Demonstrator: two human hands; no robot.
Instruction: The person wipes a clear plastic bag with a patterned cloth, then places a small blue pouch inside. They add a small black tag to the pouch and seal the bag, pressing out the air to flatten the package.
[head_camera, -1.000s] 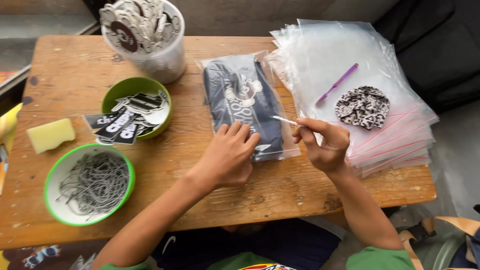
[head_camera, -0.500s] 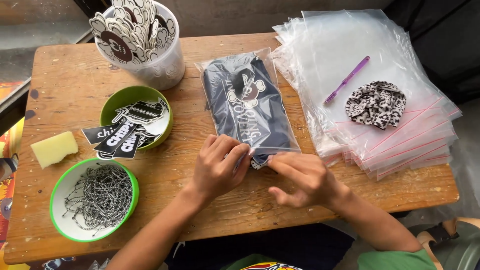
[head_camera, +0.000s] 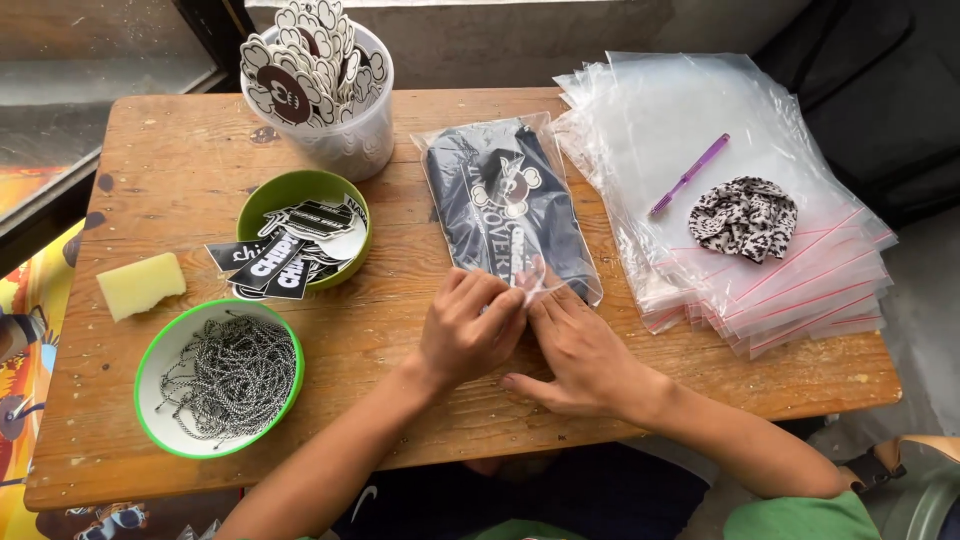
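A clear bag (head_camera: 510, 205) with a folded dark garment inside lies flat in the middle of the wooden tabletop (head_camera: 640, 400), its open end turned toward the person so both hands can work the edge without reaching. The left hand (head_camera: 468, 328) is curled over the near edge, fingertips pressing down on the plastic, and the right hand (head_camera: 578, 350) lies flatter just beside it, fingers touching the same edge; the two hands meet there, pinning the bag against the wood rather than lifting it. Neither hand closes around anything, both simply press on the bag's lip, which seems the reason the bag stays flat and square to the body. To the right, within easy reach, sits a fanned stack of empty bags (head_camera: 740, 260) with red strips along their edges, and a purple pen (head_camera: 690, 175) and a black-and-white scrunchie (head_camera: 742, 217) rest on top of it, perhaps weighing it down. On the left stand the supplies: a green bowl of ball chains (head_camera: 222, 378) nearest the edge, a darker green bowl of stickers (head_camera: 298, 240) behind it, a yellow sponge (head_camera: 140, 285) to the side, and a clear tub of cut-out tags (head_camera: 322, 85) at the far end, all kept clear of the working spot in the middle.
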